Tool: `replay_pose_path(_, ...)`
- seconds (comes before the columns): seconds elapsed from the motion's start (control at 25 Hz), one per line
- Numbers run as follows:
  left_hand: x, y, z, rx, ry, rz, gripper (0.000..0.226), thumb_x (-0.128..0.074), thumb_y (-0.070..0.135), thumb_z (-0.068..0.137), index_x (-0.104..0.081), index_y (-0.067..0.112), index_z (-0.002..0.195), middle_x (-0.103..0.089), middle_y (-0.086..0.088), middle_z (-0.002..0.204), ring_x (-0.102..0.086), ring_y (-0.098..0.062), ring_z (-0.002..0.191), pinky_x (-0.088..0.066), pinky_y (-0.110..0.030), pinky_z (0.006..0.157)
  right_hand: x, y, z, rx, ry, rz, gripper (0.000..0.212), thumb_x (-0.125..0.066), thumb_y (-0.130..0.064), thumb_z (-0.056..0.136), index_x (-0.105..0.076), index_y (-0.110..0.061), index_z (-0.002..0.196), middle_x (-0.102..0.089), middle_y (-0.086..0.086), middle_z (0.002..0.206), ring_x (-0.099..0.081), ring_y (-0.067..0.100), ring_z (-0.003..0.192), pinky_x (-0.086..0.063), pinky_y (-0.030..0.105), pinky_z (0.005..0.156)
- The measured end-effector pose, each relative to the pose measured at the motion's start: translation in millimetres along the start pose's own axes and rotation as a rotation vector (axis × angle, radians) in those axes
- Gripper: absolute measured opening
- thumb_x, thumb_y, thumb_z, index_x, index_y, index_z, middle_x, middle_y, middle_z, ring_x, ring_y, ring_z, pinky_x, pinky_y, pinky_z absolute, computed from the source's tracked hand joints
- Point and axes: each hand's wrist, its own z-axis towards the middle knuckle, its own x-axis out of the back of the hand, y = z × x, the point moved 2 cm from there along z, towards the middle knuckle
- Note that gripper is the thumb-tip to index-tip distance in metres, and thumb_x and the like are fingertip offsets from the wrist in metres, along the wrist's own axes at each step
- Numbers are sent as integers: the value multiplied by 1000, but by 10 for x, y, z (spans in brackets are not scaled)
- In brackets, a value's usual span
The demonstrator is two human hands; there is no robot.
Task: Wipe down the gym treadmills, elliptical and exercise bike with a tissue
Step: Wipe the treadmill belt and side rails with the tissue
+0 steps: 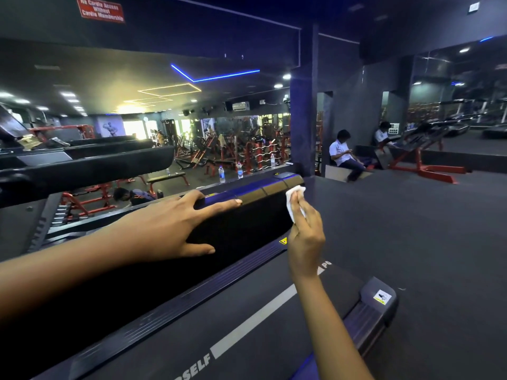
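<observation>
While the left hand (170,229) lies flat, the right grip (304,229) pinches crumpled white tissue (294,193).

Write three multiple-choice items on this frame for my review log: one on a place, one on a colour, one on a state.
1. Where is the tissue?
A. on the treadmill belt
B. at the far end of the treadmill handrail
C. on the floor

2. What colour is the wall sign at top left?
A. green
B. red
C. yellow

3. How does the left hand lie?
A. fingers straight, laid over the handrail
B. clenched round a bottle
C. holding the tissue

Key: 1 B, the right hand holds it against the rail's end; 2 B, red with white lettering; 3 A, its fingers stretch along the rail's top.
</observation>
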Motion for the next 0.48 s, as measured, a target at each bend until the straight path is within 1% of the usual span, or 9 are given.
replay_pose_path(0.08,0,7,0,1,3,7,85,-36,69,86,44,62,115,-27,-1,139,-45,-15,120,-35,-21,97,10,-42,-247,-62,-2,16,41,-39,2,83,-61,6,116,-65,19,107,-54,18,100,-45,24,91)
replay_pose_path(0.12,3,10,-1,2,5,3,85,-36,69,86,44,62,116,-27,-1,139,-45,-15,119,-35,-20,96,22,-90,-379,-85,-5,22,40,-39,3,83,-61,6,116,-65,18,107,-54,18,100,-45,22,91)
replay_pose_path(0.24,0,6,-13,15,9,-14,84,-36,70,86,42,61,119,-27,1,138,-45,-11,109,-34,-16,91,142,-308,-684,-92,-42,48,40,-39,1,83,-63,5,114,-66,15,105,-55,14,99,-42,14,93)
replay_pose_path(0.32,-4,-6,-14,18,11,-12,85,-36,70,86,42,61,119,-28,1,137,-46,-12,107,-35,-17,91,233,-331,-596,-89,-31,82,41,-39,2,79,-65,4,111,-66,16,103,-56,16,99,-39,12,94)
replay_pose_path(0.4,-11,-14,-11,20,6,-18,85,-36,70,86,42,63,117,-28,-1,137,-48,-15,110,-40,-22,94,227,-200,-319,-178,32,76,42,-41,8,76,-66,4,109,-66,19,104,-58,20,99,-37,9,94)
replay_pose_path(0.48,-20,-21,-4,25,5,-6,85,-37,70,85,42,63,117,-29,-2,137,-50,-18,109,-43,-26,94,149,-104,-70,-277,40,63,46,-45,14,72,-66,3,111,-65,19,106,-63,27,97,-40,14,91)
